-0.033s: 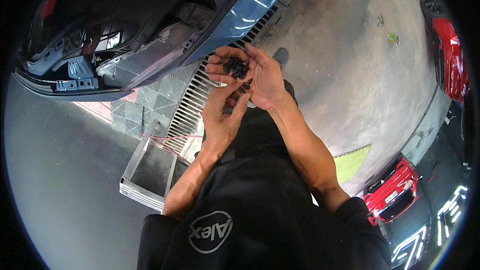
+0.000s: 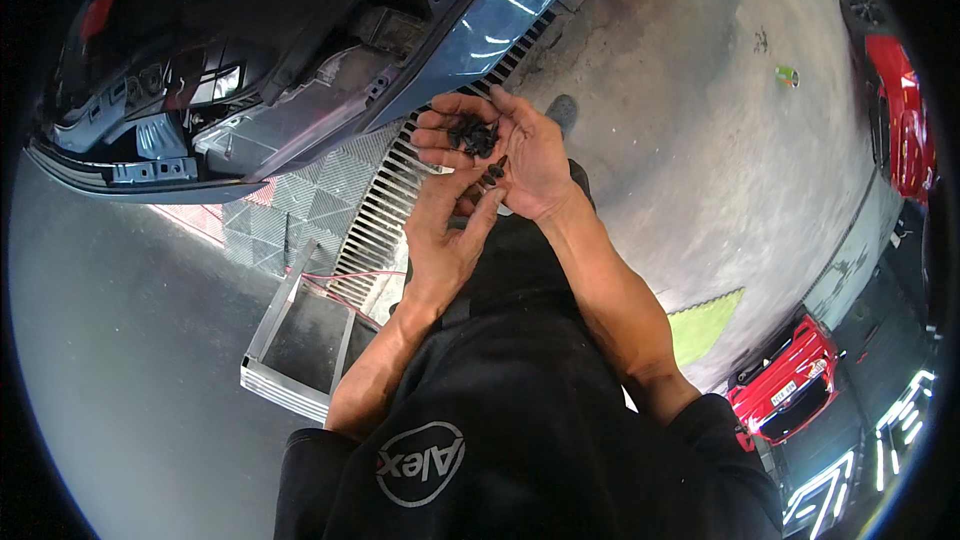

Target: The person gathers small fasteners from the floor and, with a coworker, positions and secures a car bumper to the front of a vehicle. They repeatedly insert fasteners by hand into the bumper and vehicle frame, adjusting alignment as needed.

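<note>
My right hand (image 2: 535,160) is palm up and half cupped, with a pile of small black fasteners (image 2: 473,134) resting on its fingers and palm. They look like trim clips, though they are too small to make out fully. My left hand (image 2: 447,223) is at the near side of that palm. Its thumb and forefinger are drawn together on a couple of dark fasteners (image 2: 492,174), just below the pile. The left hand's other fingers are curled and partly hidden under the right palm.
A blue car body (image 2: 480,25) with its front end stripped stands at the upper left. A floor grate (image 2: 372,210) runs beside it. At left lies a metal frame (image 2: 285,402) near a red hose (image 2: 335,280). Red cars (image 2: 800,365) are at right.
The dark fasteners at my left fingertips have turned slightly and show more clearly. A few in the pile have shifted a little. Both arms stay almost where they were.
</note>
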Action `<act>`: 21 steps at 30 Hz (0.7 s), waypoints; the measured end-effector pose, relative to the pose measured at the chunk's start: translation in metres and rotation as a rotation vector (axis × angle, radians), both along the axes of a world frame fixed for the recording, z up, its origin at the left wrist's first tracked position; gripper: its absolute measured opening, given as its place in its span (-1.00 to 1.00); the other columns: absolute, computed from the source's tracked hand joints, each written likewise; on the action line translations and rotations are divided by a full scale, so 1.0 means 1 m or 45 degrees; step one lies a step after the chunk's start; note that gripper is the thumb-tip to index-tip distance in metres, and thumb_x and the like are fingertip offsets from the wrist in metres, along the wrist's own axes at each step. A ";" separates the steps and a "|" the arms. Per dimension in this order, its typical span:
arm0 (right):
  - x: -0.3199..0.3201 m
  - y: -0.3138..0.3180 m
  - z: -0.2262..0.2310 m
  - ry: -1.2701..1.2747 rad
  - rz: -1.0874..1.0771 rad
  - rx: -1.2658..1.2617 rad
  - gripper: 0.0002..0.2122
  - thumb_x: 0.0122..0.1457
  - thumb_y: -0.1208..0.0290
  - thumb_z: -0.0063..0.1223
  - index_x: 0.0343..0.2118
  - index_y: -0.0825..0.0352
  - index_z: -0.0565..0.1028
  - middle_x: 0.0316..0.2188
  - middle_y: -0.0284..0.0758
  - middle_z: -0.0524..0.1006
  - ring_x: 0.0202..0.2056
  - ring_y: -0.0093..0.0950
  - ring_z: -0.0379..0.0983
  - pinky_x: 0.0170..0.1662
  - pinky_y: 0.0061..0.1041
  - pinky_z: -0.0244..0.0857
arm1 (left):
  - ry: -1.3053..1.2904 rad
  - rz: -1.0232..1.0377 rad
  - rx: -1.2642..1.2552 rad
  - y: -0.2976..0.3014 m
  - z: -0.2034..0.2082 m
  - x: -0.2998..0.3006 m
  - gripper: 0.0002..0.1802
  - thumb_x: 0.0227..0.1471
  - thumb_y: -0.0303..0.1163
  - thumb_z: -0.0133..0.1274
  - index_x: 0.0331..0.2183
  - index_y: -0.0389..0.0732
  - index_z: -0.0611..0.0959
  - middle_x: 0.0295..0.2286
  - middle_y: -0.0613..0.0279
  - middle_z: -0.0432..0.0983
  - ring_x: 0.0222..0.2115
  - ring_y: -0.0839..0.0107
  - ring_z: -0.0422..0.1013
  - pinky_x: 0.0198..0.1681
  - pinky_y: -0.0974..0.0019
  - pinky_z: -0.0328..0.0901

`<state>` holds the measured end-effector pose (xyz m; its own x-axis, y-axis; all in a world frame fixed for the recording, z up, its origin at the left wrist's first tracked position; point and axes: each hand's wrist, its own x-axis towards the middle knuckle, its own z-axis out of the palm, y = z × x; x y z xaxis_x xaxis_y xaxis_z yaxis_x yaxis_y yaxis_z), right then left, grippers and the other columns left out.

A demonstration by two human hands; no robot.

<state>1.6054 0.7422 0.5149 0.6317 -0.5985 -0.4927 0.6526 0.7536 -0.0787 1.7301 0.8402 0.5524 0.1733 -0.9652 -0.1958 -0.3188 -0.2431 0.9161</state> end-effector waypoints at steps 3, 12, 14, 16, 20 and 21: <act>-0.007 -0.002 -0.001 -0.148 0.003 -0.012 -0.36 0.55 0.04 -0.52 0.20 0.58 0.45 0.04 0.04 0.61 0.11 -0.05 0.61 0.24 -0.10 0.51 | -0.007 -0.076 -0.068 -0.007 0.006 0.001 -0.67 0.11 -0.49 0.42 -0.08 -0.29 0.72 -0.29 0.14 0.60 -0.43 0.48 0.51 -0.41 0.42 0.42; -0.003 -0.006 0.004 0.177 0.200 0.038 -0.29 0.56 -0.08 -0.53 0.21 0.55 0.49 0.04 0.03 0.62 0.11 -0.11 0.59 0.21 -0.10 0.51 | -0.294 -0.012 0.063 -0.027 0.014 0.008 -0.68 0.19 -0.37 0.36 -0.05 -0.27 0.74 -0.24 0.08 0.70 -0.34 0.32 0.63 -0.26 0.32 0.48; -0.003 -0.004 0.002 0.224 0.271 -0.001 -0.27 0.56 -0.10 -0.53 0.20 0.55 0.50 0.04 0.03 0.62 0.11 -0.12 0.59 0.25 -0.12 0.47 | -0.382 -0.067 0.098 -0.037 0.017 0.005 -0.67 0.20 -0.31 0.36 -0.05 -0.22 0.75 -0.24 0.07 0.72 -0.37 0.29 0.66 -0.30 0.28 0.50; -0.001 0.001 -0.005 0.262 0.303 -0.031 -0.27 0.57 -0.11 -0.52 0.20 0.55 0.50 0.04 0.03 0.62 0.10 -0.14 0.59 0.27 -0.14 0.44 | -0.584 -0.128 0.084 -0.038 0.011 0.004 -0.66 0.20 -0.24 0.34 -0.04 -0.16 0.75 -0.22 0.07 0.73 -0.36 0.22 0.68 -0.30 0.22 0.51; 0.003 0.011 -0.016 0.303 0.314 -0.024 -0.29 0.57 -0.08 -0.48 0.19 0.57 0.50 0.01 0.03 0.63 0.08 -0.15 0.60 0.28 -0.20 0.42 | -0.709 -0.191 0.192 -0.036 0.012 0.000 -0.65 0.20 -0.16 0.31 -0.03 -0.07 0.76 -0.21 0.10 0.73 -0.32 0.10 0.69 -0.29 0.13 0.53; 0.002 0.012 -0.016 0.309 0.325 -0.012 -0.30 0.57 -0.08 -0.48 0.19 0.57 0.50 0.00 0.03 0.63 0.08 -0.16 0.60 0.28 -0.21 0.42 | -0.705 -0.206 0.213 -0.036 0.012 -0.001 -0.66 0.20 -0.18 0.29 -0.02 -0.05 0.75 -0.22 0.09 0.73 -0.33 0.05 0.67 -0.29 0.08 0.53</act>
<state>1.6076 0.7546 0.4989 0.6267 -0.4415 -0.6421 0.4048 0.8886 -0.2158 1.7293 0.8039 0.5649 0.1467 -0.9516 -0.2702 -0.7825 -0.2787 0.5568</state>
